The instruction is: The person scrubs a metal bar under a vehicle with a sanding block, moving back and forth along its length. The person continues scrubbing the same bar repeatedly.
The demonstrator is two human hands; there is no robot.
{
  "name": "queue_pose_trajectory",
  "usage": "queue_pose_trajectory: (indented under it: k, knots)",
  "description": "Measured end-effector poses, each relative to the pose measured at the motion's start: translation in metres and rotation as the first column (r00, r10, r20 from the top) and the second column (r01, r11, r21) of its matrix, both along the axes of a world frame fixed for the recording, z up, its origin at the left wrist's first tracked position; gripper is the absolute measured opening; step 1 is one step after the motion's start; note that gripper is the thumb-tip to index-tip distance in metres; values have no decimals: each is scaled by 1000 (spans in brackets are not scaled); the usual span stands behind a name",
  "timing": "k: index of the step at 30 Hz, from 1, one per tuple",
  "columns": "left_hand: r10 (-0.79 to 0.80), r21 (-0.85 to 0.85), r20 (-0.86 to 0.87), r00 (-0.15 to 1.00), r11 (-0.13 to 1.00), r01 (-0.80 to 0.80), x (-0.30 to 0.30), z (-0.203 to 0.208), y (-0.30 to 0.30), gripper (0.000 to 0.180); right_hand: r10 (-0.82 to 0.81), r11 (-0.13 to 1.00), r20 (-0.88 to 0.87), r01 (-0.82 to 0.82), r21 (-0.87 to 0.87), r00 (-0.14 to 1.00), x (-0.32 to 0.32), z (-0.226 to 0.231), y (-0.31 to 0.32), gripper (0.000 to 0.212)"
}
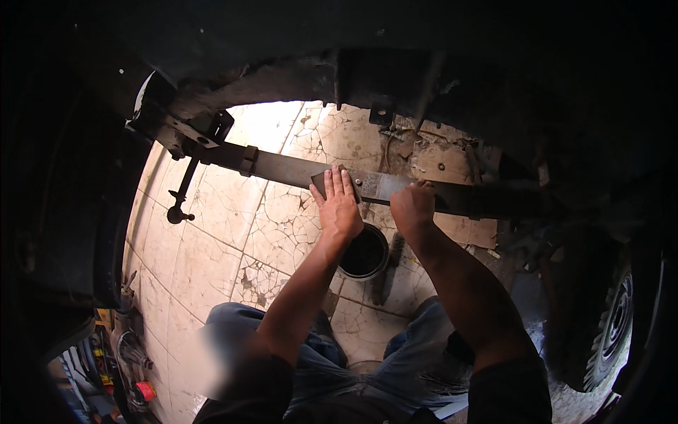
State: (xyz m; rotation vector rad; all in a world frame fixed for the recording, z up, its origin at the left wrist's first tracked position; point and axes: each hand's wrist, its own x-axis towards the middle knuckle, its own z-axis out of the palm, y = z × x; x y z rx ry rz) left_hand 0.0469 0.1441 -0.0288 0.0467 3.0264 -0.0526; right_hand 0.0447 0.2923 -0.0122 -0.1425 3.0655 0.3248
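A long flat metal bar [289, 168], like a vehicle's leaf spring, crosses in front of me. My left hand [337, 206] lies with its fingers stretched out over a dark, flat, square-cornered piece [319, 181] on the bar. I cannot tell what that piece is made of. Just right of it, a small round bolt head [358, 182] and a paler, shinier patch [388, 188] show on the bar. My right hand [412, 206] is closed in a fist at the bar, beyond this patch. Whatever its fingers hold is hidden.
Below the bar, a round dark container [365, 253] stands on the cracked tile floor [205, 205]. A rod with a ball end [180, 214] hangs at the left. Dark vehicle bodywork [282, 74] arches overhead. A tyre [609, 332] is at the right, and tools [131, 353] lie lower left.
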Motion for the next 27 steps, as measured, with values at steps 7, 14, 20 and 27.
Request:
queue_pose_trajectory:
  k: [7, 14, 20, 27]
  knots:
    - [-100, 51, -91, 991, 993, 105, 12, -12, -5, 83, 104, 994, -32, -103, 27, 994, 1, -1, 6, 16]
    - [-42, 3, -47, 998, 999, 42, 0, -7, -8, 86, 93, 995, -44, -92, 25, 995, 2, 2, 7, 16]
    - [-65, 18, -12, 998, 998, 66, 12, -6, -2, 84, 21, 1000, -24, -21, 2, 999, 0, -3, 4, 16]
    - [-51, -82, 11, 999, 995, 52, -24, 5, -15, 87, 58, 998, -54, -58, 11, 997, -1, -7, 6, 15]
